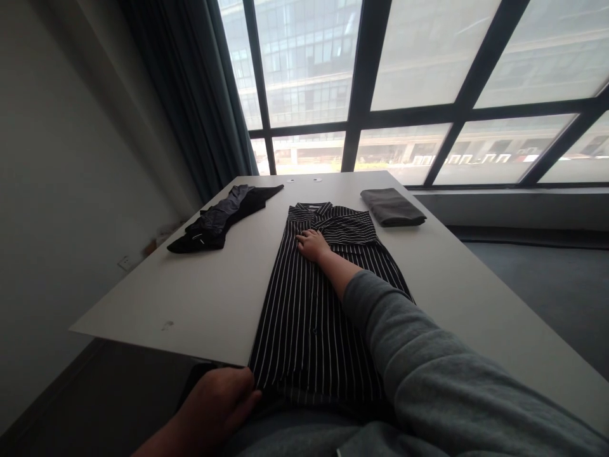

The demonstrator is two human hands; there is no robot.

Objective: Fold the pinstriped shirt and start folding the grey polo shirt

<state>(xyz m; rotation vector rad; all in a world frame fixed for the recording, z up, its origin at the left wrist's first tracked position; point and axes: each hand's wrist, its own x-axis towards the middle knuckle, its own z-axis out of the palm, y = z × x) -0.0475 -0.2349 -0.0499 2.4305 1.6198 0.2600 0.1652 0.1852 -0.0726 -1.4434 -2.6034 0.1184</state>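
Observation:
A black shirt (304,317) with white stripes lies lengthwise on the table, its collar at the far end and its hem at the near edge. One sleeve is folded across the upper part on the right. My left hand (219,397) is closed on the left corner of the hem, down by the table's edge. On the upper middle of the shirt, below the collar, rests my right hand (312,244), palm down with its fingers apart. My right forearm, in a grey sleeve, covers part of the shirt's right side.
The white table (200,298) reaches toward a large window (309,63). A crumpled black garment (223,216) lies at the far left, and a folded dark grey cloth (392,207) at the far right. A dark curtain (190,82) hangs behind on the left.

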